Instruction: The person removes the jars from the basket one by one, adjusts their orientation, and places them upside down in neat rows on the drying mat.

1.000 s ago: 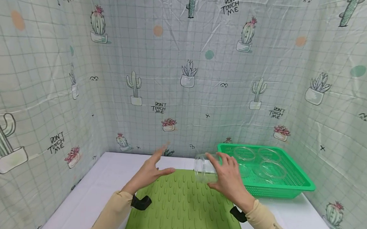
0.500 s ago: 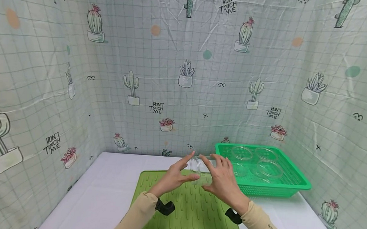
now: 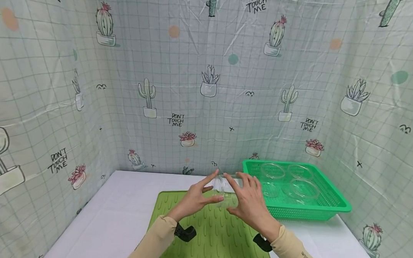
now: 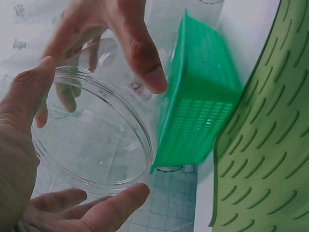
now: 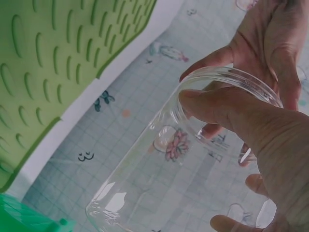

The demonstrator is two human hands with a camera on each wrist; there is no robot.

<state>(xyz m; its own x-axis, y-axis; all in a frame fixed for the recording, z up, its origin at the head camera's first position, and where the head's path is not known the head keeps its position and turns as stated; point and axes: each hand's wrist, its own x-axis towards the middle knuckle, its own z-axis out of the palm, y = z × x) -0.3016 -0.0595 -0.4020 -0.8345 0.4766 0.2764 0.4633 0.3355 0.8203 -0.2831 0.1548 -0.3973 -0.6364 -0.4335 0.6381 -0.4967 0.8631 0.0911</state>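
Note:
A clear, wide-mouthed jar (image 3: pixel 228 197) is held on its side above the green mat, its rim turned to the left. My right hand (image 3: pixel 253 202) grips the jar's body, with thumb and fingers on opposite sides. My left hand (image 3: pixel 197 199) spans the rim, thumb and fingers spread around it. In the left wrist view the round, threaded rim of the jar (image 4: pixel 140 130) faces my left palm, and no lid shows on it. The right wrist view shows the jar's clear wall (image 5: pixel 140 169) and base beyond my right thumb (image 5: pixel 217 107).
The ridged green mat (image 3: pixel 215 241) lies on a white-covered table (image 3: pixel 109 217). At the back right stands a green plastic basket (image 3: pixel 306 214) holding several clear jars (image 3: pixel 304 191). A cactus-print curtain (image 3: pixel 181 74) encloses the table at the back and sides.
My left hand has moved right from empty air to the jar's rim. The jar and right hand have shifted slightly left in view. Over the last half second both hands stay nearly still.

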